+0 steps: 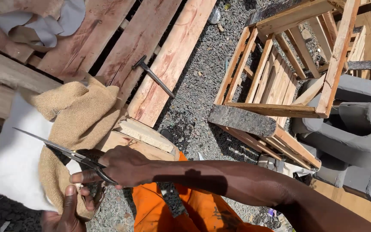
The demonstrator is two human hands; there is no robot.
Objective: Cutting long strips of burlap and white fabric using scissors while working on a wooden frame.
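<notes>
The right hand grips the scissors, blades parted, while the left hand pinches the soft, floppy tan fabric, probably best held near its edge.

A single head-worn camera looks steeply down from close above the person's forearms, facing outward over grey gravel ground, reddish wooden planks at upper left and a bare wooden chair frame at right

sunlit gravel ground, wooden planks, chair frame
</notes>
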